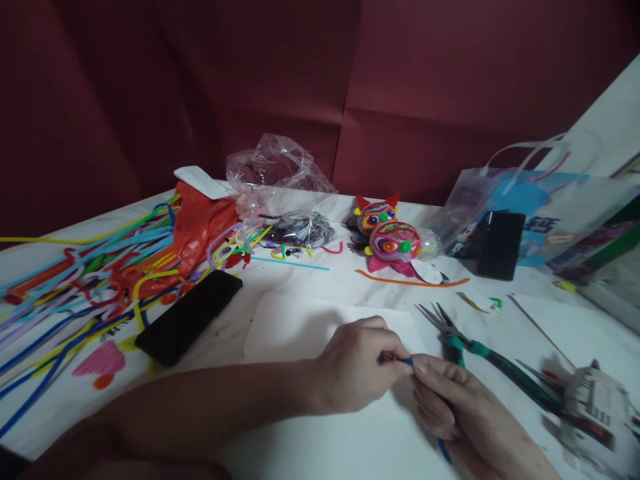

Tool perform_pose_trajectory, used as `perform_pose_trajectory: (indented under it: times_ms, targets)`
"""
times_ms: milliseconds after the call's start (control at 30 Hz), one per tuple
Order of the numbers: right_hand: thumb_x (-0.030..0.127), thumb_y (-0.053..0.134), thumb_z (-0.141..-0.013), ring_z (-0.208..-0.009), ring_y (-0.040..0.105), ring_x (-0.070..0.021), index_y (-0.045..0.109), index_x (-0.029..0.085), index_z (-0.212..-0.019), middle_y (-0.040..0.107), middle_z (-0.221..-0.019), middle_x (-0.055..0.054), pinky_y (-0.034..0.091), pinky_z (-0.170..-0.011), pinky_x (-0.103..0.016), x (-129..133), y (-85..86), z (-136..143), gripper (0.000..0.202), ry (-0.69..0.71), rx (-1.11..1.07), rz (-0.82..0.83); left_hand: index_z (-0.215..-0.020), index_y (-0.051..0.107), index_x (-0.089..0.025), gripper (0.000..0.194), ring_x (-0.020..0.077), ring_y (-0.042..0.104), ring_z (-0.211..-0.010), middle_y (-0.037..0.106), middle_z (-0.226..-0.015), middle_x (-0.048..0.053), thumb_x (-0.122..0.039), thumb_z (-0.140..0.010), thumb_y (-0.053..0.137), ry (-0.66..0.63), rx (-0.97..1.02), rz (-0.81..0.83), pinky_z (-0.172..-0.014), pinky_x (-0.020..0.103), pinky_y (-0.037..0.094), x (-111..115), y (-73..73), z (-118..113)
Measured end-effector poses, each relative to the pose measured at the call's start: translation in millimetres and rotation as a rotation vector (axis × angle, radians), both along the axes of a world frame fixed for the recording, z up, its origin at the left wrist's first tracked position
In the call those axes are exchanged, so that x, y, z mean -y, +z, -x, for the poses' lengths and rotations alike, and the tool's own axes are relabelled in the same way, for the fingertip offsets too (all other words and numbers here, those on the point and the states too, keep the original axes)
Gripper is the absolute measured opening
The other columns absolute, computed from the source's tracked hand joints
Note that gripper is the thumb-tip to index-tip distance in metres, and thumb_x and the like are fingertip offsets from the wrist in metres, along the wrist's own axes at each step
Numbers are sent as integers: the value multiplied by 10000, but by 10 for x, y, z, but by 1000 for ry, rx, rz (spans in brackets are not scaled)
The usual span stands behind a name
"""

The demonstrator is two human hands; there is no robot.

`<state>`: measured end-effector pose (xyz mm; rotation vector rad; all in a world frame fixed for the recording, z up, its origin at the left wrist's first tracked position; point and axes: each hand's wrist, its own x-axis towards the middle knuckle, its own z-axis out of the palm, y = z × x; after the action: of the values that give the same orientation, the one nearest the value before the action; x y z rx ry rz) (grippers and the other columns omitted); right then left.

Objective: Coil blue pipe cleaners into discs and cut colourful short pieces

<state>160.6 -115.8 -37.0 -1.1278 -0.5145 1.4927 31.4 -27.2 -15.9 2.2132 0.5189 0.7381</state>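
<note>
A blue pipe cleaner (pixel 445 452) is pinched between my two hands above the white paper (pixel 295 327). My left hand (pixel 357 367) is closed in a fist, gripping the upper end, where a small dark, coiled-looking bit shows beside the thumb. Fingertips of my right hand (pixel 453 400) press together on the same blue piece, and its loose end hangs below them. Most of the pipe cleaner is hidden by fingers. Just right of my hands lie long-nose pliers (pixel 470 343) with green and black handles, jaws apart.
Colourful pipe cleaners (pixel 105 267) spread from a red bag (pixel 203 223) at left, beside a black phone (pixel 193 317). Two decorated animal-faced balls (pixel 395 247) sit at the back. A glue gun-like tool (pixel 595 413) lies right; another phone (pixel 499 245) leans against a plastic bag (pixel 565 213).
</note>
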Motion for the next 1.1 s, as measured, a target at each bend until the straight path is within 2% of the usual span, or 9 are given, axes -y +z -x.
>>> perform_pose_trajectory:
  times_ms: [100, 200, 300, 400, 567, 833, 933, 1000, 1100]
  targets:
    - [479, 740, -608, -402, 134, -43, 551, 136, -553, 287, -396, 80, 70, -399, -213, -15, 14, 7, 396, -40, 303, 57, -741, 610, -158, 115, 115, 513, -676, 552, -706, 5, -133, -750, 498, -96, -255, -394, -648, 227, 397, -49, 48, 40]
    - [579, 731, -532, -407, 170, -47, 595, 120, -578, 319, -394, 64, 67, -426, -226, -24, 14, 32, 481, -54, 508, 73, -676, 566, -150, 110, 126, 515, -667, 551, -675, 10, -145, -752, 487, -146, -353, -562, -643, 238, 395, -72, 58, 53]
    - [573, 722, -555, -408, 153, -45, 565, 129, -562, 301, -395, 72, 62, -428, -230, -19, 13, 35, 470, 9, 495, 84, -642, 560, -155, 123, 100, 506, -635, 544, -645, -8, -162, -754, 510, -184, -317, -470, -615, 208, 387, -95, 48, 41]
    - [493, 716, -633, -412, 130, -47, 504, 147, -546, 293, -395, 80, 67, -409, -221, -3, 10, 11, 415, 58, 323, 50, -608, 566, -143, 133, 68, 483, -593, 533, -616, -23, -150, -739, 545, -186, -192, -288, -558, 168, 364, -106, 45, 26]
    - [359, 721, -689, -399, 166, -52, 465, 163, -553, 313, -402, 78, 131, -390, -204, 21, -7, -21, 350, 61, -17, -13, -597, 576, -127, 120, 62, 453, -562, 519, -593, -16, -135, -716, 575, -78, 7, -126, -534, 167, 363, -55, 18, 12]
    - [326, 732, -683, -373, 173, -40, 530, 163, -589, 323, -399, 75, 190, -372, -174, 14, -11, 60, 277, 9, -166, -65, -565, 585, -134, 105, 72, 464, -555, 512, -572, -16, -137, -667, 612, 84, 306, 185, -546, 186, 378, 92, -59, -20]
    - [343, 744, -664, -372, 161, -40, 537, 161, -580, 313, -387, 77, 176, -370, -181, 13, -10, 48, 287, 10, -156, -64, -591, 598, -129, 67, 70, 472, -566, 526, -592, -17, -134, -653, 623, 106, 312, 307, -541, 177, 379, 104, -63, -31]
    - [344, 740, -668, -379, 166, -44, 532, 160, -573, 314, -388, 76, 163, -376, -190, 17, 1, 15, 294, 9, -126, -49, -624, 600, -126, 49, 68, 482, -579, 540, -616, -16, -143, -668, 611, 83, 246, 320, -546, 172, 384, 74, -36, -28]
    - [362, 726, -683, -396, 173, -47, 500, 156, -548, 332, -401, 70, 132, -391, -206, 20, 29, -30, 334, 23, 3, -2, -709, 598, -136, 61, 87, 523, -626, 582, -673, -6, -152, -728, 542, -40, 4, 107, -582, 189, 401, 6, 55, 5]
